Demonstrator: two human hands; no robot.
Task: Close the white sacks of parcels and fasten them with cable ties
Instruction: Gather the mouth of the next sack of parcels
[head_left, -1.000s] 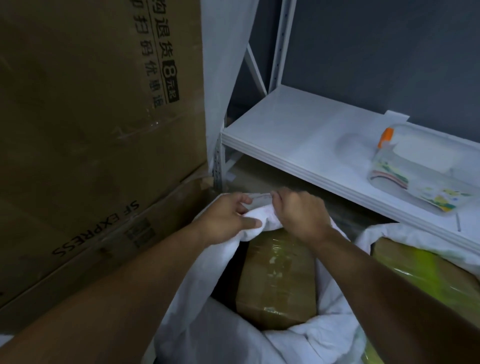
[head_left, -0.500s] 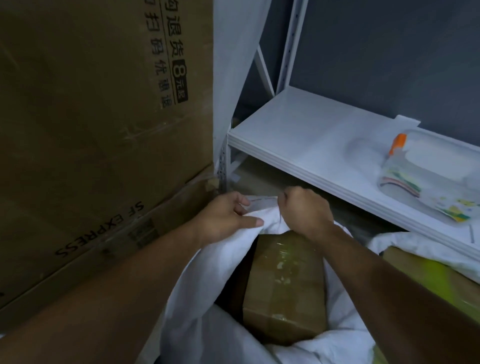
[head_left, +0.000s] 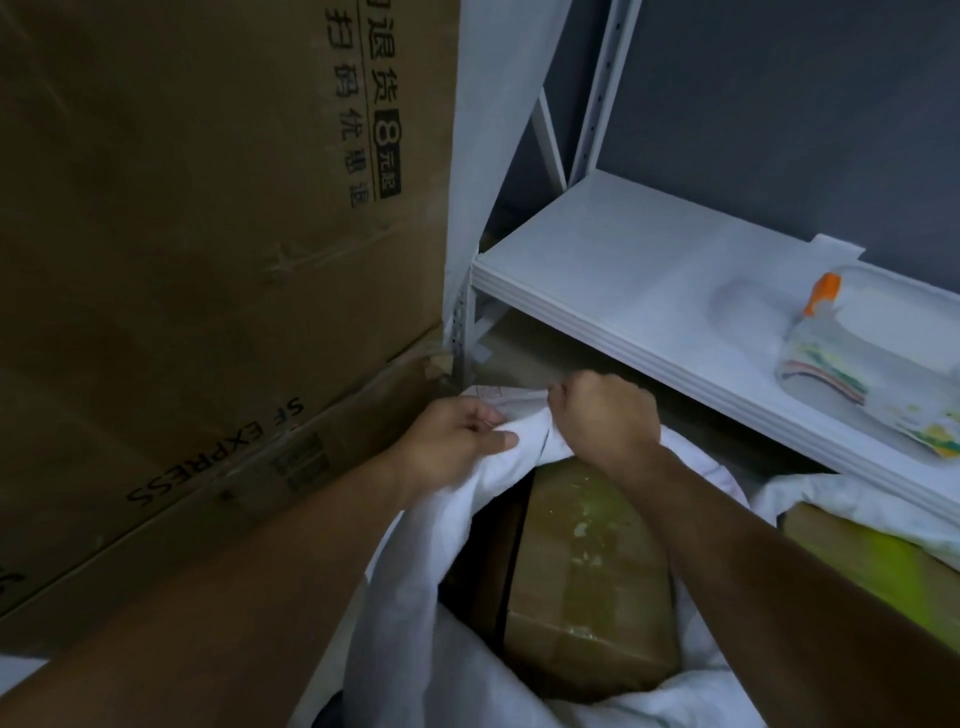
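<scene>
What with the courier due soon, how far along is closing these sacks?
Done: nothing looks fastened yet. In hand: left hand and right hand grip the far rim of the white sack, mouth open over a brown parcel. Left: bunch and tie it, then the open second sack at right.

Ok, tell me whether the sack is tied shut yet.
No: the sack gapes open over a box, its rim gripped by the left hand and right hand.

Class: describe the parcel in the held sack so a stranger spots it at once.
Below the white metal shelf stands an open white fabric sack, gripped by left hand and right hand. Inside lies a brown cardboard box under clear tape; the neighbouring sack holds a yellow-green parcel.
</scene>
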